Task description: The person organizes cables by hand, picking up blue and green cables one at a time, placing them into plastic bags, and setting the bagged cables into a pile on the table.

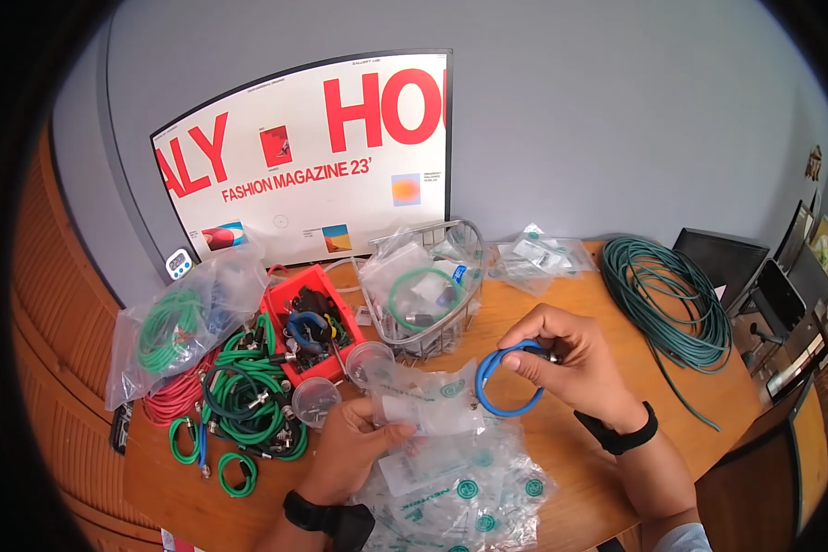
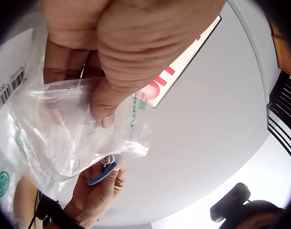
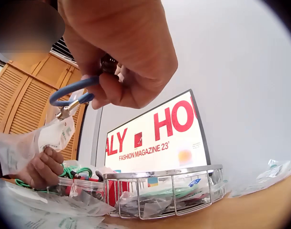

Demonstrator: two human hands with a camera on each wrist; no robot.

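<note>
Between thumb and fingers, my right hand [image 1: 566, 361] pinches a short blue cable [image 1: 509, 411] bent into a loop. A metal connector [image 3: 68, 110] shows on one cable end in the right wrist view. My left hand [image 1: 351, 446] pinches a clear plastic bag [image 1: 432, 397] printed in green, its thumb lying over the film in the left wrist view. The cable loop hangs right beside the bag's upper edge. Below both hands lies a pile of similar clear bags [image 1: 460, 492] on the wooden table.
Left of the hands lie green cables [image 1: 248, 396], a red bin [image 1: 290, 299] of small parts and a round clear container [image 1: 316, 402]. Behind stands a wire basket [image 1: 469, 304] with bags. A dark green cable coil [image 1: 672, 294] lies right, a monitor [image 1: 304, 156] at the back.
</note>
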